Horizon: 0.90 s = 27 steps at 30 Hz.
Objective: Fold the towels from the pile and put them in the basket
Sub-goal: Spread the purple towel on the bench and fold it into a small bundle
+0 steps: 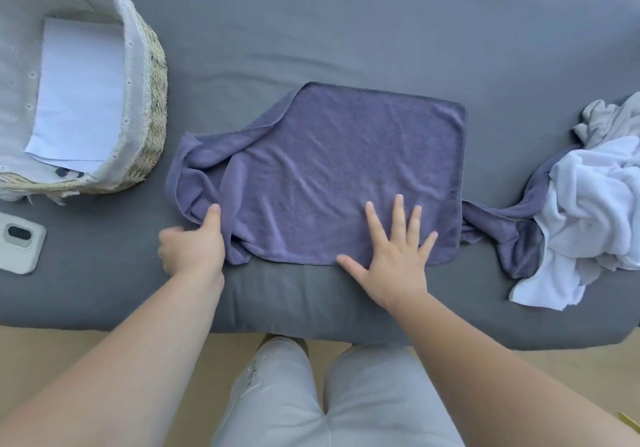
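Note:
A purple towel [332, 169] lies spread on the grey padded table [346, 30], its right half flat and its left part bunched and partly folded over. My right hand [391, 249] rests flat on the towel's near edge with fingers spread. My left hand [190, 242] is at the bunched left corner; the thumb lies on top of the cloth and the fingers curl at its edge. A woven basket [152, 75] with a white liner stands at the far left and holds a folded white towel [79, 93]. The pile of towels [595, 200] sits at the right edge.
A small white device [19, 242] lies on the table below the basket. A second purple towel [498, 224] trails out of the pile toward the spread towel. The table's near edge runs just above my legs.

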Motion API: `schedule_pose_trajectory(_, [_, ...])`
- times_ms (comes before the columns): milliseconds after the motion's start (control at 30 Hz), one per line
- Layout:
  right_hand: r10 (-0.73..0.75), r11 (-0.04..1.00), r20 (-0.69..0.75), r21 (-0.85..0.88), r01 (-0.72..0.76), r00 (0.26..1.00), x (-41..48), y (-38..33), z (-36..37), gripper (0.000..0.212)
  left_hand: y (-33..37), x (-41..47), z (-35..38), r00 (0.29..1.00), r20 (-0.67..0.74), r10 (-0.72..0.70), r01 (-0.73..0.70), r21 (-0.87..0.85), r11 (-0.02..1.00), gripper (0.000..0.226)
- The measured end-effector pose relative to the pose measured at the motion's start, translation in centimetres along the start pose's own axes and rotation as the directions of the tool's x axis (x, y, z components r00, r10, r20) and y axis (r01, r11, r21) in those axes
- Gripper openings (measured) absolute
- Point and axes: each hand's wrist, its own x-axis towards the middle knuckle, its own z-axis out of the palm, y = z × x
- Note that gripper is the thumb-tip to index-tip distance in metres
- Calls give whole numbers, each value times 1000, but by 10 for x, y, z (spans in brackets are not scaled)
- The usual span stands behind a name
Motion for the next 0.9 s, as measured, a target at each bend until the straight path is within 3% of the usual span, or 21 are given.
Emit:
schedule_pose_trajectory(67, [210, 963, -118, 196, -185, 971, -4, 13, 0, 87, -13, -7, 9, 998, 62, -10, 18, -123, 992, 64])
schedule_pose_trajectory(167, [478, 832, -309, 458, -312, 822, -2, 41, -7, 66, -15, -21, 17, 984, 108, 143, -124, -166, 978, 35])
schedule_pose_trajectory(233, [567, 768, -296, 526, -365, 769, 2, 57, -13, 53, -11, -31, 23, 973, 117, 197, -172, -194, 966, 30])
schedule_pose_trajectory(433, [430, 836, -193, 454, -308, 882, 5, 79, -22, 39, -3, -52, 37, 980, 60, 191, -172, -230, 958, 31])
schedule_pose_trajectory(633, [485, 813, -131, 432, -391, 865, 0, 117, -31, 42, -3, -47, 31, 979, 84, 187, -159, -265, 951, 28])
schedule_pose_trajectory(733, [468, 858, -246, 357, -369, 849, -5, 106, -31, 43, -5, -44, 25, 979, 86, 187, -158, -268, 950, 29])
schedule_pose_trajectory(833, [293, 947, -325, 224, -228, 899, -9, 70, -28, 61, -8, -41, 18, 988, 79, 131, -96, -350, 932, 25])
schedule_pose_trajectory(900, [106, 988, -266, 135, -72, 958, -7, 42, -24, 66, -8, -33, 12, 990, 109, 93, -45, -383, 923, 26])
